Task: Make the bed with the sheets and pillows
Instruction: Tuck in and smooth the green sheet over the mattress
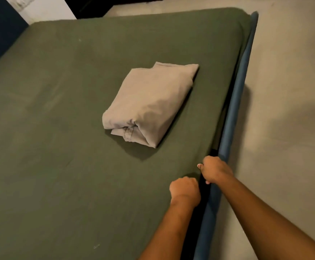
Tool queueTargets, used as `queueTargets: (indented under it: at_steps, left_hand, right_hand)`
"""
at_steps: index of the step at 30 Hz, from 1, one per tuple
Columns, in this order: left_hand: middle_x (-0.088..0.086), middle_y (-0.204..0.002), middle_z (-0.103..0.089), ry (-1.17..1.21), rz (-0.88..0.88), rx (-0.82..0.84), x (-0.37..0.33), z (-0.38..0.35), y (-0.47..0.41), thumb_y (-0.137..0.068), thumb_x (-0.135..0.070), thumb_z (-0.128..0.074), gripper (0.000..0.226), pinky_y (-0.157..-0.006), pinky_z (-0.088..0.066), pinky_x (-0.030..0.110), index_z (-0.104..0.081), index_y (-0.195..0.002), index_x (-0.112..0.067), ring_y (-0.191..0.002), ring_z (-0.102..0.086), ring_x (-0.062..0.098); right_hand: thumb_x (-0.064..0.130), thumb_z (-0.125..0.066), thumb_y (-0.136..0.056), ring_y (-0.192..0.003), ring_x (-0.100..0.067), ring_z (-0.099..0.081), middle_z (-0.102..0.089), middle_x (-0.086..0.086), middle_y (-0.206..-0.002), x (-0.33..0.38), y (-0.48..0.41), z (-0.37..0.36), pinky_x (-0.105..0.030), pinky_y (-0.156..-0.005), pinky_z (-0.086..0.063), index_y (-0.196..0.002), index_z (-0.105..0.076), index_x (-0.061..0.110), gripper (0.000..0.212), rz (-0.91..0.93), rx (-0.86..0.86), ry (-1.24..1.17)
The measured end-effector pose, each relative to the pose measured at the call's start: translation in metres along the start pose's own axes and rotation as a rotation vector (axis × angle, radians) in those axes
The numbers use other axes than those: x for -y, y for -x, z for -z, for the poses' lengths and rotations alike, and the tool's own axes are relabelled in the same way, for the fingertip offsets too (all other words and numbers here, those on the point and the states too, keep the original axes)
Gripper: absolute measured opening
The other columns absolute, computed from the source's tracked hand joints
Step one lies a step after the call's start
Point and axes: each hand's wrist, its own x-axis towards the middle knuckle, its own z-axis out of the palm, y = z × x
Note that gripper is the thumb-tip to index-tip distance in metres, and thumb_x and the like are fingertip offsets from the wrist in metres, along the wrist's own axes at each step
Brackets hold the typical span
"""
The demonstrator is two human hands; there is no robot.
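Note:
A dark green fitted sheet (62, 113) covers the mattress and lies mostly smooth. A folded beige sheet (149, 102) rests on it, right of the middle. Both my hands are at the mattress's right edge. My left hand (185, 189) is closed on the green sheet's edge, fingers curled down over the side. My right hand (215, 170) is closed on the same edge a little farther along, between the mattress and the blue bed frame rail (235, 102). No pillows are in view.
The blue rail runs along the bed's right side, with a dark gap beside the mattress. A grey floor (288, 109) lies to the right. A dark blue headboard (1, 38) stands at the far left, dark furniture (104, 6) beyond the bed.

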Motion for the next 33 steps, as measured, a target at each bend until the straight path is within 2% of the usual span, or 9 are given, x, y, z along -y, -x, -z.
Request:
queueTargets:
  at_steps: [4, 7, 10, 14, 17, 22, 25, 29, 33]
  left_hand:
    - [0.012, -0.126, -0.062, -0.009, 0.059, 0.289, -0.008, 0.022, -0.008, -0.092, -0.013, -0.045, 0.033, -0.094, -0.048, 0.036, -0.06, -0.121, -0.005, -0.116, -0.06, 0.027]
    - [0.008, -0.124, -0.064, -0.03, 0.078, 0.44, -0.01, 0.034, -0.01, -0.093, -0.013, -0.045, 0.033, -0.096, -0.048, 0.032, -0.061, -0.121, -0.006, -0.115, -0.061, 0.021]
    - [0.001, -0.106, -0.07, -0.037, 0.085, 0.531, -0.012, 0.042, -0.02, -0.092, -0.017, -0.047, 0.03, -0.086, -0.049, 0.027, -0.068, -0.113, -0.012, -0.11, -0.063, 0.014]
    - [0.008, -0.118, -0.066, 0.131, 0.141, 0.149, -0.015, 0.064, -0.055, -0.09, -0.039, -0.055, 0.038, -0.088, -0.049, 0.034, -0.064, -0.116, -0.012, -0.113, -0.061, 0.026]
    - [0.012, -0.122, -0.062, 0.178, 0.136, -0.039, -0.033, 0.088, -0.084, -0.087, -0.054, -0.057, 0.052, -0.088, -0.048, 0.036, -0.06, -0.116, -0.011, -0.114, -0.059, 0.031]
    - [0.014, -0.117, -0.064, 0.248, 0.136, -0.169, -0.086, 0.124, -0.146, -0.095, -0.045, -0.05, 0.038, -0.083, -0.048, 0.037, -0.059, -0.112, -0.012, -0.11, -0.06, 0.034]
    - [0.013, -0.116, -0.065, 0.233, 0.189, -0.181, -0.108, 0.139, -0.172, -0.1, -0.032, -0.041, 0.029, -0.082, -0.048, 0.036, -0.059, -0.112, -0.013, -0.109, -0.061, 0.033]
    - [0.011, -0.119, -0.064, 0.2, 0.299, -0.098, -0.129, 0.154, -0.181, -0.099, -0.022, -0.036, 0.03, -0.086, -0.048, 0.036, -0.061, -0.114, -0.013, -0.111, -0.061, 0.031]
    - [0.007, -0.124, -0.063, 0.212, 0.395, 0.208, -0.132, 0.184, -0.197, -0.094, -0.023, -0.045, 0.03, -0.093, -0.047, 0.031, -0.063, -0.113, -0.009, -0.114, -0.061, 0.025]
  right_hand:
    - [0.029, -0.041, -0.099, -0.111, -0.03, -0.062, -0.065, -0.01, -0.119, -0.002, 0.01, 0.009, -0.036, -0.085, -0.05, -0.113, -0.064, 0.011, 0.033, 0.069, 0.041, 0.234]
    - [0.015, -0.048, -0.094, -0.103, -0.028, -0.066, -0.067, -0.009, -0.111, 0.001, 0.011, 0.021, -0.033, -0.08, -0.052, -0.109, -0.065, 0.006, 0.025, 0.063, 0.212, 0.31]
    - [0.008, -0.048, -0.087, -0.083, -0.022, -0.072, -0.072, -0.004, -0.087, -0.001, -0.005, 0.029, -0.033, -0.08, -0.057, -0.082, -0.065, 0.011, 0.018, 0.061, 0.325, 0.281]
    - [0.034, -0.037, -0.08, -0.077, -0.03, -0.071, -0.072, -0.013, -0.086, -0.021, -0.076, 0.062, -0.041, -0.079, -0.058, -0.083, -0.061, 0.006, 0.037, -0.039, 0.061, -0.093]
    - [0.056, -0.033, -0.093, -0.065, -0.03, -0.069, -0.071, -0.012, -0.072, -0.022, -0.126, 0.107, -0.042, -0.079, -0.056, -0.081, -0.06, 0.004, 0.059, -0.106, -0.038, -0.335]
    - [0.043, -0.042, -0.094, -0.081, -0.029, -0.07, -0.07, -0.008, -0.065, -0.028, -0.192, 0.154, -0.036, -0.084, -0.054, -0.084, -0.067, 0.005, 0.046, -0.011, -0.056, -0.183]
    - [0.034, -0.045, -0.09, -0.076, -0.028, -0.069, -0.066, -0.005, -0.056, -0.043, -0.194, 0.162, -0.032, -0.075, -0.055, -0.072, -0.064, 0.008, 0.037, 0.089, -0.002, -0.088]
    - [0.038, -0.047, -0.084, -0.091, -0.03, -0.068, -0.071, -0.013, -0.089, -0.057, -0.196, 0.171, -0.033, -0.073, -0.051, -0.089, -0.067, 0.006, 0.037, 0.139, 0.015, -0.021]
    - [0.035, -0.045, -0.088, -0.099, -0.03, -0.065, -0.07, -0.012, -0.099, -0.066, -0.206, 0.196, -0.034, -0.079, -0.051, -0.094, -0.066, 0.01, 0.034, 0.132, 0.007, -0.041]
